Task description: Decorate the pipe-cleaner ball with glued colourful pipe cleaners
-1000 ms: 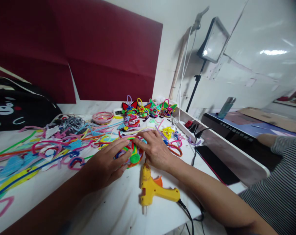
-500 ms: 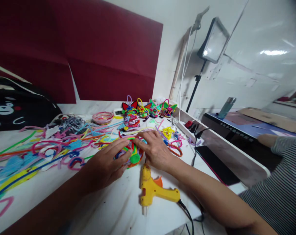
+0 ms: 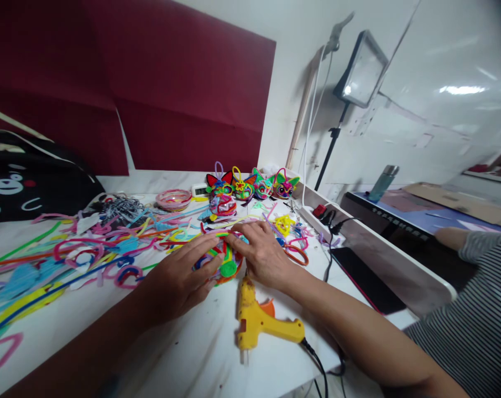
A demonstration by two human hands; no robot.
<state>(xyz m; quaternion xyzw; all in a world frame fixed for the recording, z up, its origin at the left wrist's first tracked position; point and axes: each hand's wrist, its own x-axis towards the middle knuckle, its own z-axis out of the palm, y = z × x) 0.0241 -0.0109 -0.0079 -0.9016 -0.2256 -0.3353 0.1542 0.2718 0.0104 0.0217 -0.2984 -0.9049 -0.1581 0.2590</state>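
Observation:
Between my two hands lies a colourful pipe-cleaner piece [image 3: 228,268], with a green coil at its near end and red, orange and purple strands around it. My left hand [image 3: 192,271] grips its left side, fingers bent over the top. From the right, my right hand [image 3: 261,251] presses its fingers on the upper right of the same piece. Both hands cover much of it. Just below my right hand, a yellow glue gun [image 3: 254,320] lies on the white table [image 3: 179,354], nozzle pointing away from me.
Loose pipe cleaners [image 3: 68,265] spread over the table's left. Several finished cat-face ornaments [image 3: 244,188] stand at the back, near a pink coiled ring [image 3: 173,199]. A power strip [image 3: 317,218] and black phone-like slab [image 3: 369,279] lie right. A person in a striped shirt [image 3: 474,320] sits beyond.

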